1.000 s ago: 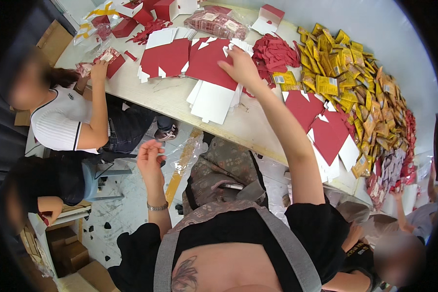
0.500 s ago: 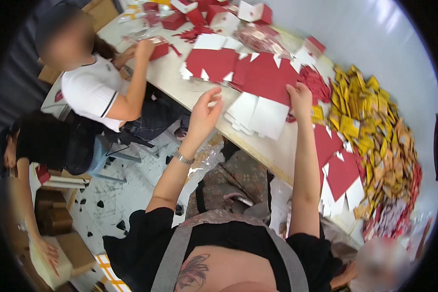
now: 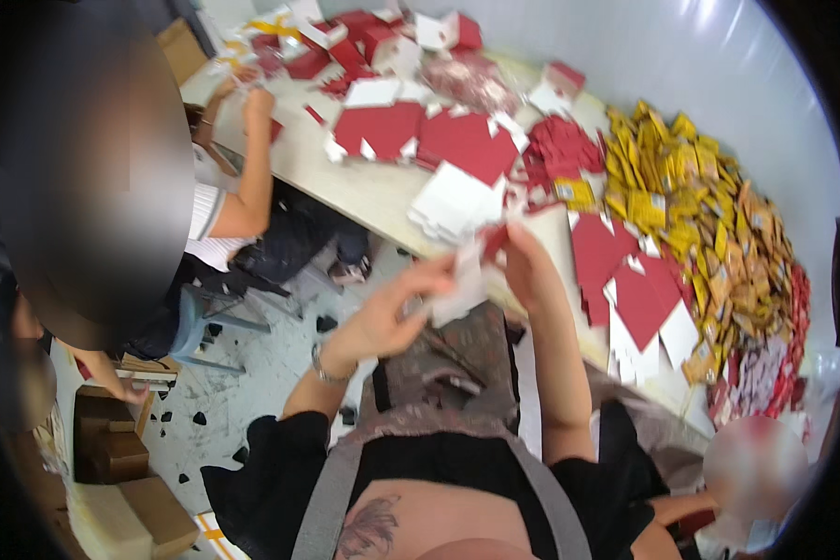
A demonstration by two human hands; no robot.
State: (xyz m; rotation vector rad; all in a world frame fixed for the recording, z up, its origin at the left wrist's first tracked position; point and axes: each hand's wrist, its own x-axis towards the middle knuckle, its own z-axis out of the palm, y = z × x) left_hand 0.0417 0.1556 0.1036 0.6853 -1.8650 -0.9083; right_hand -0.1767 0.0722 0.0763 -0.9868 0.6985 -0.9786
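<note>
Carton (image 3: 467, 278) raised between two hands at the counter's (image 3: 369, 189) near edge.
Right hand (image 3: 532, 271) grips its red side with bent fingers; left hand (image 3: 387, 313) meets the white side, its grip partly spread, thumb apart from fingers, though blur hides whether it pinches. Flat blanks (image 3: 465, 145) lie beyond.

Beyond right hand (image 3: 535, 269), pale wall (image 3: 616, 56) streaked by glare (image 3: 705, 14). Left of left hand (image 3: 389, 313): floor (image 3: 252, 397) strewn with dark bits (image 3: 327, 324), blue stool (image 3: 191, 322) placed on it. White table (image 3: 355, 194) set ahead of both.
</note>
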